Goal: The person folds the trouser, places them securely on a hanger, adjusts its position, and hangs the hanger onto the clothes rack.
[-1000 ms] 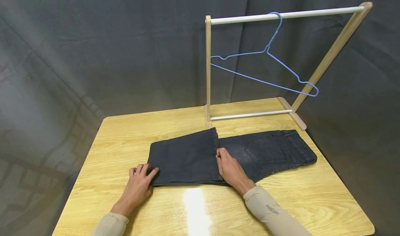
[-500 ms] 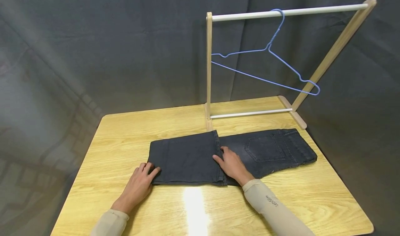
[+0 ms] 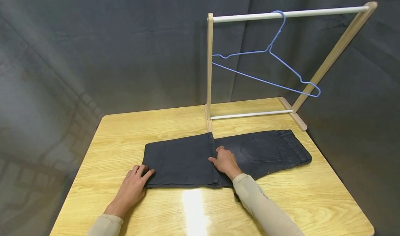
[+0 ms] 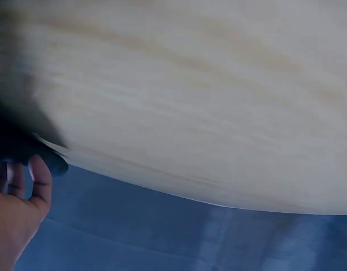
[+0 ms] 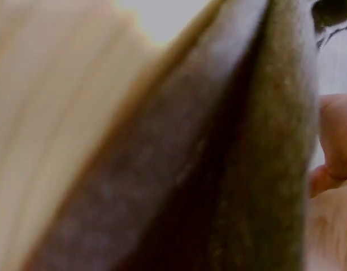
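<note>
Dark jeans (image 3: 181, 161) lie across the table with the lower legs folded back over the upper part, so the hem crosses the middle. A back pocket and the waistband (image 3: 295, 147) show at the right end. My left hand (image 3: 132, 184) grips the folded left edge near its front corner, thumb on top; in the left wrist view its fingers meet the dark cloth (image 4: 15, 141). At the hem, my right hand (image 3: 225, 161) pinches the cloth, thumb pointing left and fingers curled. A blurred fold fills most of the right wrist view, with part of the hand (image 5: 337, 135) at the right edge.
Behind the jeans stands a wooden rack (image 3: 209, 73) with a white top rail (image 3: 318, 13). A blue wire hanger (image 3: 270, 48) hangs from that rail. The wooden table (image 3: 125, 132) has rounded corners, and grey curtains (image 3: 150, 48) surround it.
The hem has been let down from a slightly raised position onto the jeans. Both hands have shifted left, and the whole pair of jeans has slid left with them.
</note>
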Tool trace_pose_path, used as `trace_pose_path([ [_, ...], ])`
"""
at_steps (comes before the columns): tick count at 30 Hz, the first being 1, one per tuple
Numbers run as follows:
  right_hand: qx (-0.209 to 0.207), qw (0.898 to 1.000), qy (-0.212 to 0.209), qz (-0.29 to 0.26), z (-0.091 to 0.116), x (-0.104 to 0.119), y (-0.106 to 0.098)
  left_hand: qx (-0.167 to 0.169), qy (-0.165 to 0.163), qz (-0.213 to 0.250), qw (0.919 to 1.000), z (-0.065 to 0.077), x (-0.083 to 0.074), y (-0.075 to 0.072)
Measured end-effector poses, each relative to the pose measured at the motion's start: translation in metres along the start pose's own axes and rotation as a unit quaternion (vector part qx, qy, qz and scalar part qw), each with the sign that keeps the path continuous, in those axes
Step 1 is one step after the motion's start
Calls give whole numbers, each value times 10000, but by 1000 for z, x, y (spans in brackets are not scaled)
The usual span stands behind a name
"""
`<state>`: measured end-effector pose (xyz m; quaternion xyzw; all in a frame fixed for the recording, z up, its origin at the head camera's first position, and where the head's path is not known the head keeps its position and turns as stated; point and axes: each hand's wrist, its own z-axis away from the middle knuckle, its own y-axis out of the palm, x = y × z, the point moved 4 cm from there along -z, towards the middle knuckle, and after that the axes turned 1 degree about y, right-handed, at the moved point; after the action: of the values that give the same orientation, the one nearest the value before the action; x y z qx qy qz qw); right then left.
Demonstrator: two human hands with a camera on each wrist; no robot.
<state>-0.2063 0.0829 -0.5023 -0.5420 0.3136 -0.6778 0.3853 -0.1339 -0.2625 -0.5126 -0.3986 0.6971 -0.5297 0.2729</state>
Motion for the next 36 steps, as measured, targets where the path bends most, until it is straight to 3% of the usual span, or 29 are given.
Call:
trace_pose_path([
  [8,145,9989,-413,-148,3,19,11,130,-356,-154,9992,18,12,-7],
  [15,-105,9961,-676,-556,10,21,14,461,-959,-284,9939,18,12,-7],
  [20,-240,9909,-825,-1037,18,23,14,439,-1261,-337,9905,18,8,-8],
  [26,-874,9894,-1100,-382,24,29,14,671,-1670,-149,9836,16,7,-10],
  [31,-1421,9816,-1265,-145,27,30,10,601,-1589,-298,9850,9,0,-14],
  [36,-1584,9776,-1367,-210,30,25,2,266,-1161,-661,9907,-1,-8,-15],
])
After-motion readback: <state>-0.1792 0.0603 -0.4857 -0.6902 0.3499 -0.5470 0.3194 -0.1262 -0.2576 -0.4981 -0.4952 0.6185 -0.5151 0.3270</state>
